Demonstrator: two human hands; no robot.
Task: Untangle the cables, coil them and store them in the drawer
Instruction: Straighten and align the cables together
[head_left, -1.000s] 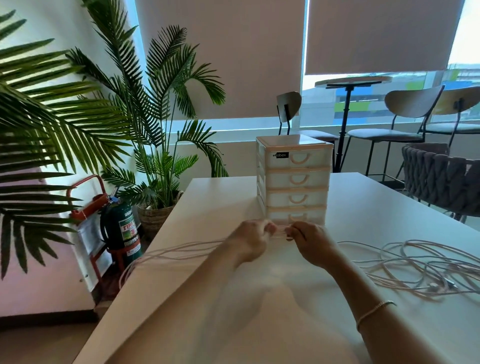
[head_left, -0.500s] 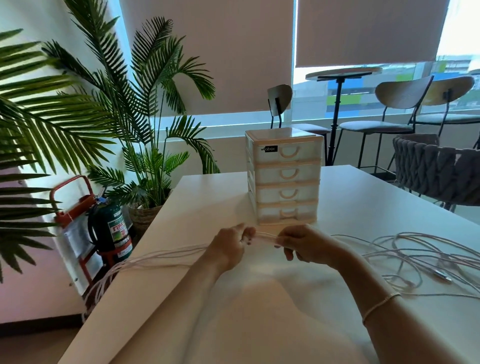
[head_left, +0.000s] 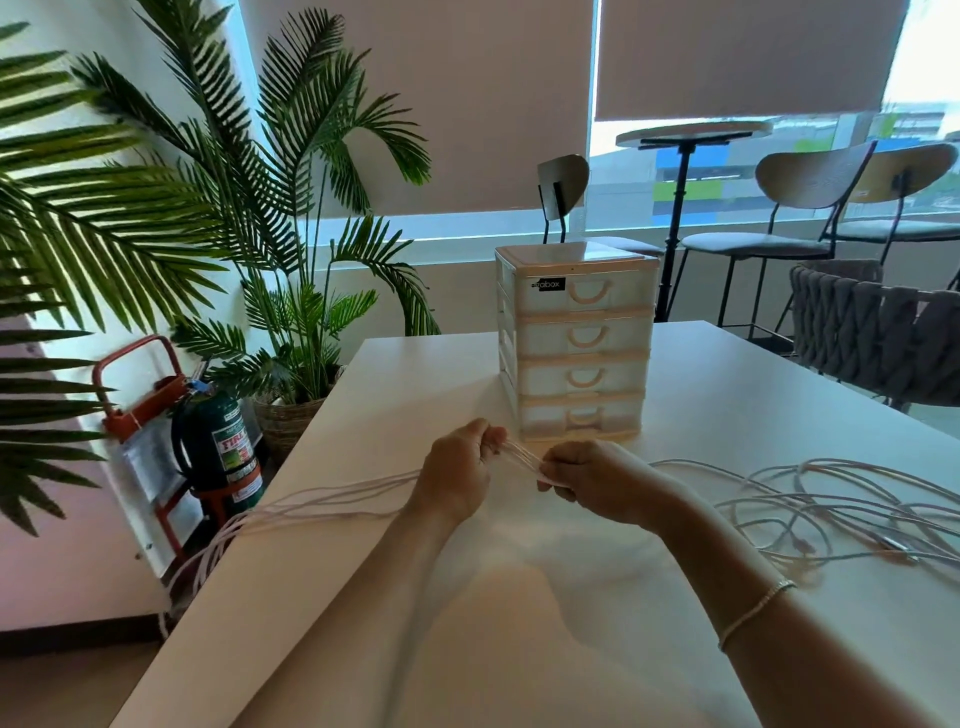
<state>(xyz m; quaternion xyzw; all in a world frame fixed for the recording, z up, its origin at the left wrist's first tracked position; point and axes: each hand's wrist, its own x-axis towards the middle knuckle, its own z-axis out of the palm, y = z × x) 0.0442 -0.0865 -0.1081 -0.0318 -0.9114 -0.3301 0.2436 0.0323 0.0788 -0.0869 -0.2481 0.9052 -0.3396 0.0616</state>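
Cables (head_left: 519, 457) are pinched taut between curled fingers of the left hand (head_left: 457, 475) and right hand (head_left: 592, 480); loose loops are spread on the table (head_left: 727, 415).

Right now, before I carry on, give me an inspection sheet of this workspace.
Surface: white table, bare near the front edge.
Job's things: drawer unit, four drawers, all closed.
Clutter: nothing seen.
Hands: left hand and right hand each pinch a bundle of strands stretched between them.
Cables: white cables lie in a loose tangle at right; strands trail left over the table edge.
Surroundings: palm plants, fire extinguisher, chairs, window blinds.
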